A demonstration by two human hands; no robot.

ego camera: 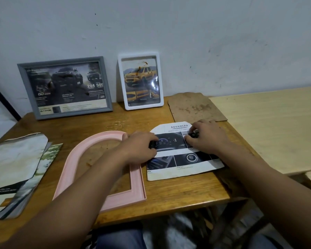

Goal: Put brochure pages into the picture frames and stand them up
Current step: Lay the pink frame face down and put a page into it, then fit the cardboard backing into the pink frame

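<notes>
An arch-cut brochure page (181,159) headed "ADVANCED" lies flat on the wooden table (178,193). My left hand (138,147) rests on its left edge and my right hand (205,137) on its upper right part; both press down with curled fingers. Left of the page an empty pink arched frame (135,180) lies flat, partly under my left forearm. At the back a grey frame (65,88) and a white frame (141,80) stand against the wall, each holding a truck brochure page.
A brown arch-shaped backing board (194,106) lies behind the page. More brochure pages (16,169) are stacked at the table's left edge. A lighter wooden table (273,126) adjoins on the right. The white wall is close behind.
</notes>
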